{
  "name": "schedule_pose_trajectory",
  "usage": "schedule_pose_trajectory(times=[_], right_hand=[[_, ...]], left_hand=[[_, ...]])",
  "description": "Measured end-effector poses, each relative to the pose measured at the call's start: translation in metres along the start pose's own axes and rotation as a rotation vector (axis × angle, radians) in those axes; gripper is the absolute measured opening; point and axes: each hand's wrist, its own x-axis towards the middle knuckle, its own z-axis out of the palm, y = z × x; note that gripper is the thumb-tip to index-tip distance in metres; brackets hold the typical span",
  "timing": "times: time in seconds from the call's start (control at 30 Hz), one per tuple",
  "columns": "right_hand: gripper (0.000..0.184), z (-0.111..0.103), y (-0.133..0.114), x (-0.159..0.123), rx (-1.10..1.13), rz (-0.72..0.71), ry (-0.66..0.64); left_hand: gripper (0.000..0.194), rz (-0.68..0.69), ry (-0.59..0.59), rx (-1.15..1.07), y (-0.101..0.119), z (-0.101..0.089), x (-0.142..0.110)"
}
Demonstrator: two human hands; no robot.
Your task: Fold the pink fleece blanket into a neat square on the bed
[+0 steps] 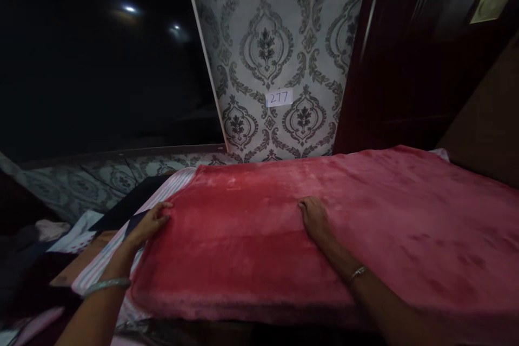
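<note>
A plush red blanket (243,259) lies spread over the raised surface in front of me, darker red at the left and pinker at the right. My left hand (151,223) rests at its left edge, thumb and fingers apart, with the fingertips touching the cloth. Toward the blanket's middle, my right hand (315,217) is closed, its fingers bent together against the plush. Any cloth pinched under those fingers is mostly hidden. Beneath the left edge a striped cloth (172,186) sticks out.
Several garments and cloths (73,235) are heaped at the left. Behind the blanket stands a patterned wall (267,46) with a paper label (279,98) reading 277. A dark glossy panel (101,75) is at the left, and a dark red panel (405,59) at the right.
</note>
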Motion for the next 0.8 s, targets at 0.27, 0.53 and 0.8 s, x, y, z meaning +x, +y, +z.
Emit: schedule_pose_trajectory(times=[0.27, 0.53, 0.8], right_hand=[[0.028, 0.001, 0.001, 0.001, 0.039, -0.005, 0.086], [0.027, -0.002, -0.003, 0.002, -0.015, -0.049, 0.119], [0.030, -0.001, -0.002, 0.000, -0.021, -0.087, 0.161]], left_hand=[[0.022, 0.248, 0.226, 0.343, 0.000, -0.006, 0.004], [0.028, 0.355, 0.351, 0.535, 0.018, -0.009, -0.022], [0.027, 0.364, 0.455, 0.602, 0.028, -0.006, -0.039]])
